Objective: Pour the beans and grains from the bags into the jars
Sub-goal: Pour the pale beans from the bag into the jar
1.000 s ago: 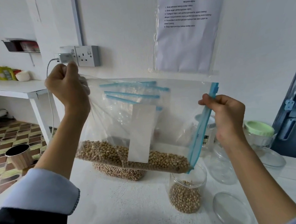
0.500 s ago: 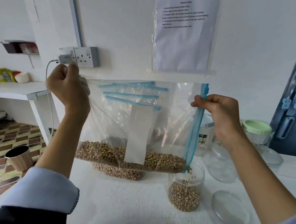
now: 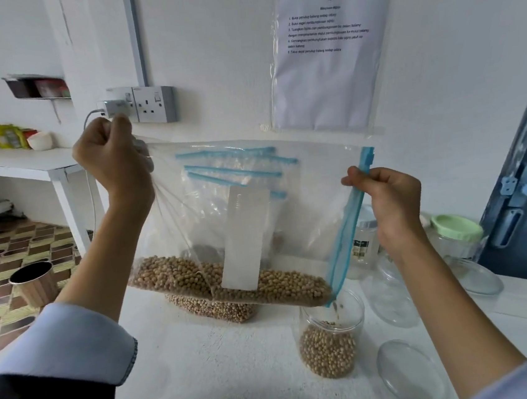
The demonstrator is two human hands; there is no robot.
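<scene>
**Beans running from tilted bag into jar**

Above the middle of the white table (image 3: 210, 383), seen from the head camera: a clear zip bag (image 3: 259, 232) held up and slanted, closed end high at the left, blue zip mouth low at the right. Left hand (image 3: 111, 156) fisted round the bunched upper left corner, lifting it so the beans (image 3: 232, 284) slide along the lower fold toward the opening. Right hand (image 3: 388, 196) pinching the blue zip strip (image 3: 344, 239) between thumb and curled fingers, probably to keep the mouth narrow and aimed like a spout. Lowest corner of the bag just over the open jar (image 3: 331, 335), a few beans falling from it; jar standing toward the right of the table, filled to about halfway, with a good share left in the bag. Judged mid-pour, first bag not yet empty.

Behind the held bag, toward the table's back edge by the wall, more zip bags (image 3: 236, 169) standing upright, another heap of beans visible at their base. Near the right edge, a clear lid (image 3: 407, 376) lying flat beside the jar, likely set off for pouring; further back, empty glass jars (image 3: 392, 289) waiting, one with a pale green lid (image 3: 457, 227). On the wall, a printed sheet (image 3: 327, 46) in a plastic sleeve and a double socket (image 3: 141, 105).

Risk judged: mouth slipping wider than the jar rim and scattering beans across the table.
</scene>
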